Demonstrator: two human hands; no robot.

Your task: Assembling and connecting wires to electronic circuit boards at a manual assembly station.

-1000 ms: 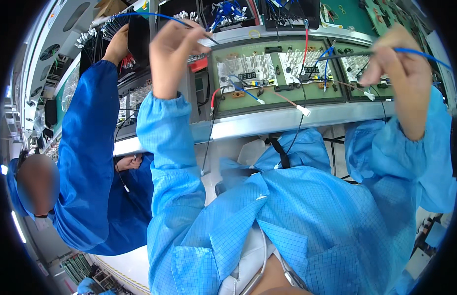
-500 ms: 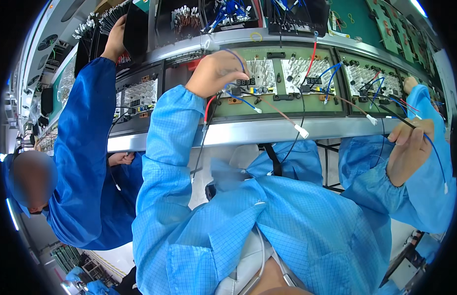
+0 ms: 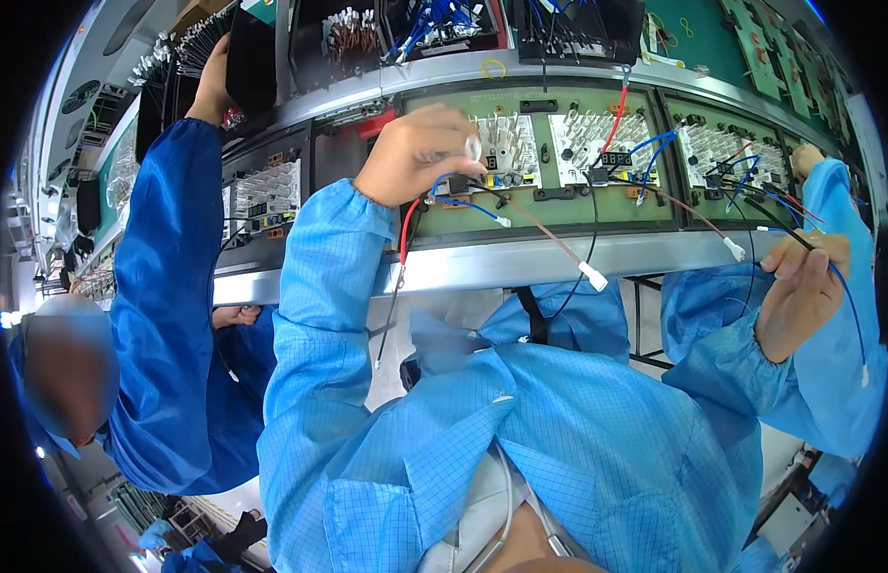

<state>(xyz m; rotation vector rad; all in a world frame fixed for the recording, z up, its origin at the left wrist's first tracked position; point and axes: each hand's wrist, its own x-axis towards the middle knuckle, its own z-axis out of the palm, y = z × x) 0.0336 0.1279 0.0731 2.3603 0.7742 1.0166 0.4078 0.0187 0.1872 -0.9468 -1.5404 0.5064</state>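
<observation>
My left hand (image 3: 420, 158) is over the left end of a green fixture panel (image 3: 429, 222), thumb and fingers pinched round a wire with a white connector (image 3: 473, 148). That connector is beside my fingertips, in front of a white circuit board (image 3: 516, 153) with upright components and a small display. Below the hand hang a red wire (image 3: 406, 229), a blue wire and a brown wire (image 3: 544, 232) with a white plug. To the right, my right hand (image 3: 805, 296) is closed on a black-and-blue wire (image 3: 850, 310), whose white tip dangles below.
Two more wired boards (image 3: 606, 148) (image 3: 726, 158) stand rightward in the fixtures. Black bins (image 3: 444, 43) of wires line the back. A metal rail (image 3: 520, 256) edges the bench. At left a dark-blue-sleeved co-worker (image 3: 162, 286) reaches into a bin; another light-blue-sleeved co-worker (image 3: 831, 210) is at right.
My left hand has turned; the white connector went from above and left of the fingers down to their right, beside the board. My right hand has hardly moved.
</observation>
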